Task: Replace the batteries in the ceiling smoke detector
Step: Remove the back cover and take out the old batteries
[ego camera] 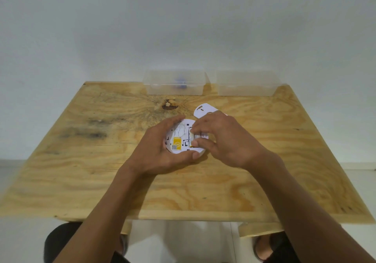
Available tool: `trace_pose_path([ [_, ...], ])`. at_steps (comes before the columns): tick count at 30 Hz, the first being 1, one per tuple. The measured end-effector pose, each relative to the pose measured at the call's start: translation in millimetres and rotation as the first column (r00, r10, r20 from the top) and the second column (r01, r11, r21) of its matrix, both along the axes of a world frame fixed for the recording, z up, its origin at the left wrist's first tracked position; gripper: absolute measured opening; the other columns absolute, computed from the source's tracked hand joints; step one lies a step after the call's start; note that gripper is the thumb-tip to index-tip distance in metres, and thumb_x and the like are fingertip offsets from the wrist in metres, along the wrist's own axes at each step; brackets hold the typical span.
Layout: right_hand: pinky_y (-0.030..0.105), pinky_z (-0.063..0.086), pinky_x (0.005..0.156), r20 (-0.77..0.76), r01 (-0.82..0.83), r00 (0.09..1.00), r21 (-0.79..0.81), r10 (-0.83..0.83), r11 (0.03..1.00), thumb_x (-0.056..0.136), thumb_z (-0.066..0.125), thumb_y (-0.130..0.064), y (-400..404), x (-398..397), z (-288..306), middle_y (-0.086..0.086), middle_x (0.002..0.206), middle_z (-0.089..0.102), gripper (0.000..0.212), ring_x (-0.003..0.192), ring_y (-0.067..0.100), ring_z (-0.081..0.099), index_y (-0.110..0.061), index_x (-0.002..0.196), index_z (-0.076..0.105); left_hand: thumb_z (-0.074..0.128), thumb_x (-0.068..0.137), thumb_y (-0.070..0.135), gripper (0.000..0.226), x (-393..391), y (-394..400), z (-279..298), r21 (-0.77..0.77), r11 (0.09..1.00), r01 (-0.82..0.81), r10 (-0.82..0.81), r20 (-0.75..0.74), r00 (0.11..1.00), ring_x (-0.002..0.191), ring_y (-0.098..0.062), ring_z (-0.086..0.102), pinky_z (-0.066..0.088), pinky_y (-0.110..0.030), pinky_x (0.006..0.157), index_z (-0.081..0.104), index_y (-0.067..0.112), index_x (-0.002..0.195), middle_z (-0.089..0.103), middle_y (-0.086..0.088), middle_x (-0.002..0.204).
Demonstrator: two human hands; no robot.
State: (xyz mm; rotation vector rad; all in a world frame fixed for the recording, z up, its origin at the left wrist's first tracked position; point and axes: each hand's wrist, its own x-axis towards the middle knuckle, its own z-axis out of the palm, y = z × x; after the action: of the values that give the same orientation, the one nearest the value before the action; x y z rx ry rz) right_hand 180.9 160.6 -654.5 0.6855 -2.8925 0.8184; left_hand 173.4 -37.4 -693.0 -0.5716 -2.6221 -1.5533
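A round white smoke detector [180, 137] lies back side up at the middle of the wooden table [101, 161], showing a yellow label with a QR code. My left hand [162, 150] cups it from the left and below. My right hand [221, 138] reaches in from the right, with thumb and fingertips pinched at the battery bay on the detector's right half. What the fingers hold there is hidden. The white mounting plate [203, 110] lies flat just behind my right hand.
Two clear plastic boxes stand at the table's far edge: the left box [175, 83] holds a small blue thing, the right box [246, 84] looks empty. A dark knot [169, 104] marks the wood. My feet show under the near edge.
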Motion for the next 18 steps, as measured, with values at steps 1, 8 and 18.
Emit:
trace_pose_path([
  [1,0.043,0.045,0.096,0.009,-0.004,1.000,0.023,0.004,1.000,0.091,0.067,-0.031,-1.2,0.3,0.2,-0.004,0.117,0.069,0.026,0.114,0.022,0.052,-0.016,0.111,0.073,0.085,0.057,0.054,0.094,-0.6,-0.7,-0.8,0.003,1.000,-0.001,0.001,0.001,1.000,0.111,0.001,0.066,0.050,-0.017,0.092,0.055,0.015,0.137,0.069,0.010,0.122],
  [8,0.044,0.051,0.086,-0.059,0.003,0.998,0.250,0.012,0.968,0.099,0.052,-0.033,-8.8,5.5,0.6,-0.008,0.125,0.062,0.027,0.119,0.019,0.044,-0.020,0.118,0.068,0.083,0.059,0.055,0.094,-0.7,-0.8,0.5,-0.033,0.999,0.019,-0.020,-0.031,0.999,0.112,-0.002,0.065,0.050,-0.018,0.093,0.054,0.013,0.138,0.068,0.008,0.122],
  [18,0.051,0.057,0.069,-0.252,-0.086,0.958,0.209,0.138,0.974,0.082,0.065,0.000,-0.7,7.4,-21.2,0.002,0.114,0.070,0.041,0.104,0.034,0.057,-0.011,0.121,0.064,0.082,0.057,0.054,0.096,-2.4,-1.7,1.8,-0.066,0.998,0.009,-0.012,-0.056,0.998,0.113,-0.007,0.066,0.055,-0.034,0.096,0.054,0.010,0.138,0.068,0.004,0.123],
])
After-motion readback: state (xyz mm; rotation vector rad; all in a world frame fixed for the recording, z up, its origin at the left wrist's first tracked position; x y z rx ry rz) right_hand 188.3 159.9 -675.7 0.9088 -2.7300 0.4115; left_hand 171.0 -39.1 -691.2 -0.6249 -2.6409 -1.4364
